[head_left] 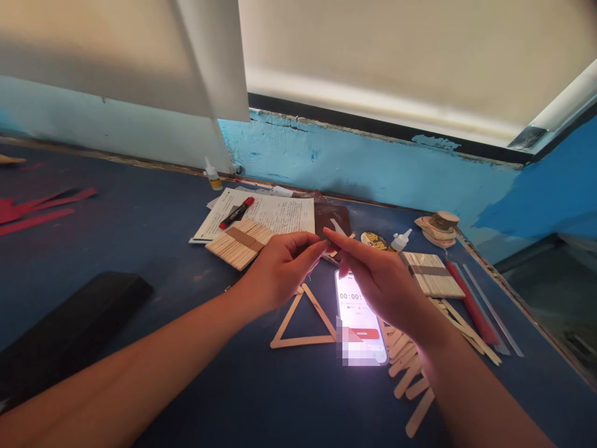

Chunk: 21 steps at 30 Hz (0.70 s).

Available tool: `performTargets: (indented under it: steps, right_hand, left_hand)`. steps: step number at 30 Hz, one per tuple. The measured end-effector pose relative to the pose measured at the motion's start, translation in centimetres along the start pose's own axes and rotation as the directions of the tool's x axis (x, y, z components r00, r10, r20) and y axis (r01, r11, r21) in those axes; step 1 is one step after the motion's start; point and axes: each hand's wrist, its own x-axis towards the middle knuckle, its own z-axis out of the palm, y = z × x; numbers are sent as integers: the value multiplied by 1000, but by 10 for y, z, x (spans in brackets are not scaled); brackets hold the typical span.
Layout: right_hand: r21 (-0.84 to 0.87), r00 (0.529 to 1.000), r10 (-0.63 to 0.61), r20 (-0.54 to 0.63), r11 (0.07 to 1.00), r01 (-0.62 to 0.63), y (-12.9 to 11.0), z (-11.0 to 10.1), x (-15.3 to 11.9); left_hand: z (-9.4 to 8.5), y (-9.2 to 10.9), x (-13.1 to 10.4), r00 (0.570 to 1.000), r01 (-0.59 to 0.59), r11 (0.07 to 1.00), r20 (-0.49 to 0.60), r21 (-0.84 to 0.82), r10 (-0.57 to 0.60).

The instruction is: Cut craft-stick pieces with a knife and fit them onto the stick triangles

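Bare forearms stretch forward closest to my camera, one from each lower corner. Under them I have a dark blue tabletop, with a blue wall behind it. One long black object lies at far left, beyond the left forearm. Written sheets lie toward the wall. Mid-view, the left hand and right hand come together at the fingertips, thumb and fingers drawn close; I cannot tell whether anything small is pinched there. A lit phone lies below the right hand, which hides part of its screen from me. Loose sticks fan out right of the phone, and a triangle of wooden sticks lies flat just left of it, below the hands. I see a banded left bundle by the sheets and a right bundle past the right hand. Smallest are a red-and-black marker on the sheets and two nozzle bottles.
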Motion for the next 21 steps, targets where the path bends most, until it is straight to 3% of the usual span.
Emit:
performTargets:
  steps: [5, 8, 14, 18, 21]
  right_hand:
    - [54, 1000, 15, 14, 998, -16, -1, 0, 1]
    - [69, 1000, 2, 0, 998, -1, -3, 0, 2]
    - [51, 1000, 20, 8, 998, -20, -3, -1, 1]
    - [54, 1000, 20, 15, 998, -21, -3, 0, 0]
    - [66, 1000, 23, 14, 997, -24, -3, 0, 0]
  left_hand:
    - [0, 0, -1, 1000, -18, 1000, -7, -9, 18]
    - [-1, 1, -4, 992, -119, 983, -32, 137, 125]
    - [-4, -2, -7, 943, -248, 828, -69, 502, 325]
    - [-7, -3, -8, 898, -309, 714, -55, 628, 437]
    - [-8, -3, -7, 874, -318, 699, -87, 641, 478]
